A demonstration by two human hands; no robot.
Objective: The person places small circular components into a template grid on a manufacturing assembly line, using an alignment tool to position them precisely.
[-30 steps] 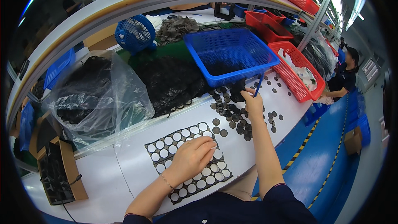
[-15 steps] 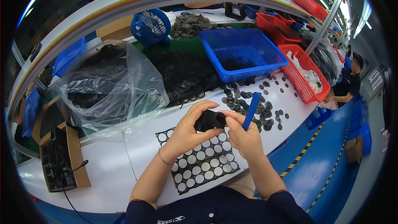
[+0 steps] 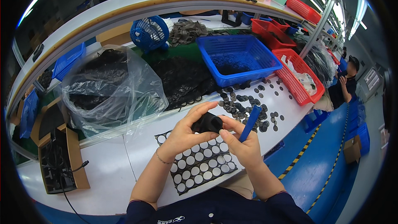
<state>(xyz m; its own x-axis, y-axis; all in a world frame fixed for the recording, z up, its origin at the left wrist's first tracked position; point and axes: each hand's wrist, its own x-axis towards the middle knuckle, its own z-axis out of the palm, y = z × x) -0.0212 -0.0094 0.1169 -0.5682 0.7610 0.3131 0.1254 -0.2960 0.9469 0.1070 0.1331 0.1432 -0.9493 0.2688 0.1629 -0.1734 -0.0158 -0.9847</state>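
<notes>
- Head view, clock face with twelve at the top: a second ago the right hand [image 3: 244, 146] was up at the loose dark discs [image 3: 239, 107]; now it meets the left hand [image 3: 184, 134] over the rows of white discs [image 3: 203, 167].
- Since half a second ago, the mouth of the black piece [image 3: 205, 123] shows rounder; I judge it is being opened or turned.
- That piece is held above the tabletop [image 3: 103, 161], its mouth facing roughly three o'clock, its long axis apparently nine to three; fingers hide the far end.
- The left hand is clamped on the piece; the right grips a blue tool [image 3: 251, 122], pointing to one o'clock, fingertips at the mouth's edge.
</notes>
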